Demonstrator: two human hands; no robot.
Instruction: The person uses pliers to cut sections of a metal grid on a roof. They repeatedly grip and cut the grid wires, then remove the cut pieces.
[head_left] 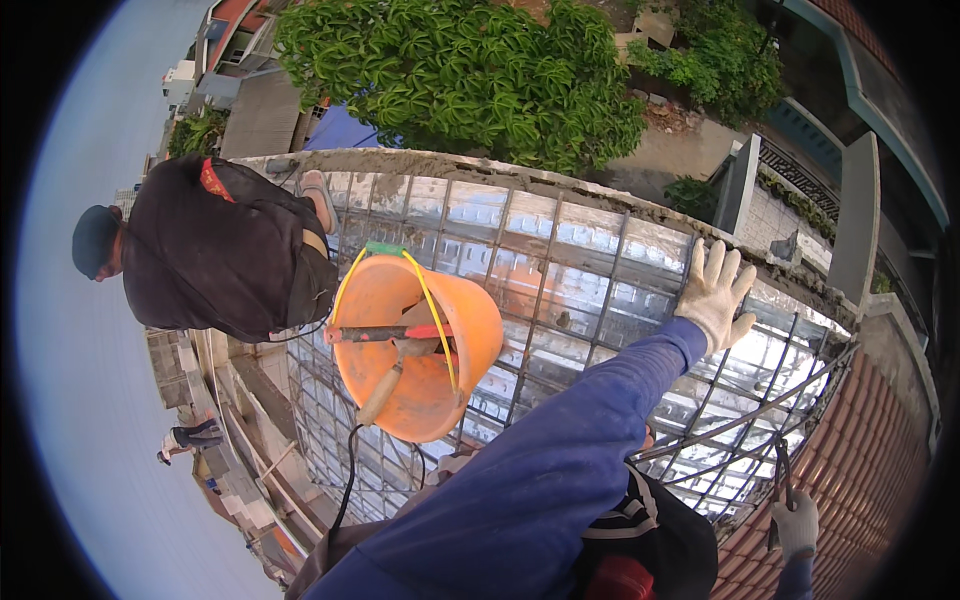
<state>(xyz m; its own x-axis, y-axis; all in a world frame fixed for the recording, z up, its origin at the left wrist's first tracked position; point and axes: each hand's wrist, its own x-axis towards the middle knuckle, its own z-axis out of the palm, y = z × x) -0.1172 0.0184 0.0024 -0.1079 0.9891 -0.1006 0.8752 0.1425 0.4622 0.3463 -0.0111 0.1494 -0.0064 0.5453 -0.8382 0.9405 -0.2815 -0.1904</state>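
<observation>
My left hand (715,295), in a pale work glove, lies with its fingers spread on the steel rebar grid (548,262), close to the rough concrete edge (640,208). At the lower right my right hand (796,522), gloved too, is closed around the handles of metal pincers (783,468), whose jaws point up by the end of the grid. Left of my outstretched arm stands an orange bucket (468,318) with a yellow handle. A wooden-handled trowel (381,394) and a red-handled tool (385,333) lie across its mouth.
Shiny corrugated metal sheeting (645,268) lies beneath the bars. A co-worker in dark clothes (215,250) bends over at the left. Loose bars (765,405) slant near my right hand. Beyond the concrete edge are a drop, a leafy tree (470,80) and a tiled roof (850,450).
</observation>
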